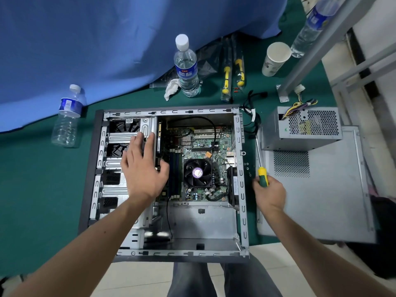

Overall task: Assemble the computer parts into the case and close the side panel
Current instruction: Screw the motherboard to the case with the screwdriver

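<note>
An open computer case (241, 189) lies flat on the green table, with a motherboard (199, 144) and its black CPU fan (198, 173) inside. My left hand (142, 168) rests with straight fingers on the metal drive cage (147, 125) at the case's left. My right hand (269, 192) grips the yellow-green handle of a screwdriver (260, 161) just outside the case's right wall, shaft pointing away from me. The grey power supply (304, 129) sits on the side panel (325, 189) to the right.
Two water bottles (186, 67) (67, 116) stand behind and left of the case, and a third (310, 24) lies at the top right. A paper cup (275, 58), bagged yellow tools (232, 71), a crumpled tissue (171, 88), blue cloth (107, 39) and a grey metal frame (310, 54) lie at the back.
</note>
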